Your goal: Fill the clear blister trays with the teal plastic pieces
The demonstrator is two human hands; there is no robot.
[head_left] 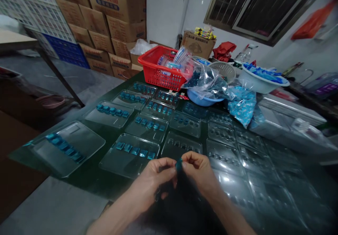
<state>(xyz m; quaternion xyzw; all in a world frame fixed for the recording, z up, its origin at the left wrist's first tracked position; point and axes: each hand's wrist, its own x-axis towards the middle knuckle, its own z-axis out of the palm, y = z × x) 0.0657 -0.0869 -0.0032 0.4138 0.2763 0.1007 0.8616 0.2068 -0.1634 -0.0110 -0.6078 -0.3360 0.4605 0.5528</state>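
- Cardboard cartons (105, 23) stand stacked high against the far wall; blue plastic crates (70, 53) sit low at their left; a barred window (264, 9) fills the upper right of the wall, with a red plastic bag (313, 20) hanging beyond it
- A dark, glossy surface (87, 178) runs ahead of the person and carries nearly everything else; a grey floor (97, 85) shows beyond its left edge
- Transparent blister trays (129, 154) lie side by side in rows across the surface; those towards the left each hold 1 row of about 5 blue pieces, while those towards the right show empty cavities (224, 157)
- At the far end, a red plastic basket (158, 69) holds transparent bags; a white bowl (264, 81) holds blue packets; a blue bowl (196, 97) sits under a transparent plastic bag (203, 80), and a blue printed bag (242, 104) lies just beside them
- The left hand (155, 178) and right hand (199, 171) are raised close together near the front of the surface, fingers curled inward; their fingertips meet, pinching from both sides; something dark below them is too dim to make out
- A small blue piece (179, 164) sits gripped between those fingertips, just in front of an empty tray
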